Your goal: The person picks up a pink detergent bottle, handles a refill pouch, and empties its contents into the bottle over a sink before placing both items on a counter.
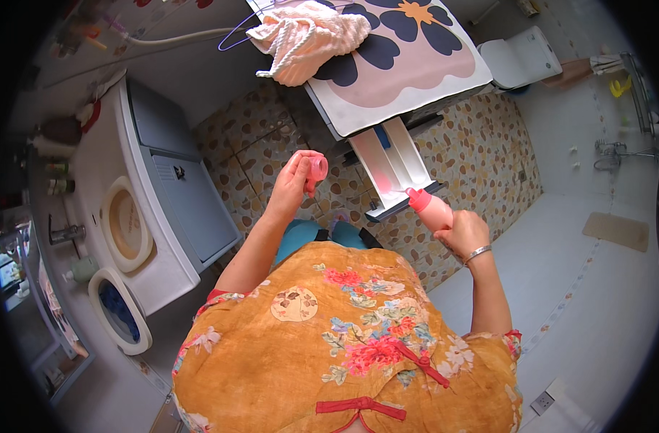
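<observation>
My left hand (296, 181) holds a pink translucent bottle cap (318, 168), its hollow opening turned up toward me. In my right hand (465, 234) is a pink plastic bottle (432, 210), tilted with its red-pink spout over the front end of a pulled-out detergent drawer (410, 157). The drawer is white with a dark front, has lengthwise compartments and a blue insert at the back. Pink liquid lies in its left compartment, and a thin stream seems to run from the spout. The drawer extends from a washing machine topped with a flower-patterned cover (416, 92).
A pale pink knitted cloth (313, 40) and a purple wire hanger (235, 40) lie on the cover. At left stands a washbasin counter (170, 281) with a beige basin (126, 224); another basin (118, 311) holds dark blue cloth. A toilet (519, 57) is at the upper right.
</observation>
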Tool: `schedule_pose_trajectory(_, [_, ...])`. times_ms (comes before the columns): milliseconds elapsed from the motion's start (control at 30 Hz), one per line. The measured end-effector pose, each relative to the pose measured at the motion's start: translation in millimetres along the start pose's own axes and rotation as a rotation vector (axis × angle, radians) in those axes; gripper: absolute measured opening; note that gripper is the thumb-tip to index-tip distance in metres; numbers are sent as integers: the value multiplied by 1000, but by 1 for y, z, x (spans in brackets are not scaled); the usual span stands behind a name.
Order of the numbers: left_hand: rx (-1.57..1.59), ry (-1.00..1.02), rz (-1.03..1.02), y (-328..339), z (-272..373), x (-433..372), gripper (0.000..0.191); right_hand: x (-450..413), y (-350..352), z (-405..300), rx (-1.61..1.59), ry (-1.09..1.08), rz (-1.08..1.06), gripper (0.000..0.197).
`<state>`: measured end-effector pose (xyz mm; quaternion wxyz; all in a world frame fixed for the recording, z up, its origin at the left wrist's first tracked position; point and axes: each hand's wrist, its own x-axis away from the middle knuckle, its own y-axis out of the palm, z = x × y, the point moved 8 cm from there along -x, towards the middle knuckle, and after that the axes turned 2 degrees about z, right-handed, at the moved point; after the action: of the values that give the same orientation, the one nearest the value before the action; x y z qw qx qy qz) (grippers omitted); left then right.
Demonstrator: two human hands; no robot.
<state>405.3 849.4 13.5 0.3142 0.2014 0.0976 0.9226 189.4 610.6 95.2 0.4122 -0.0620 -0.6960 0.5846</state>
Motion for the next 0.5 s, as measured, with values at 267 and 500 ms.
schedule_pose_trajectory(267, [-22, 0, 3, 6, 1, 3, 29, 5, 1, 6, -45, -9, 79, 39])
schedule_pose_trajectory(500, [-47, 25, -38, 24, 11, 6, 27, 12, 10, 15, -276, -56, 233, 35])
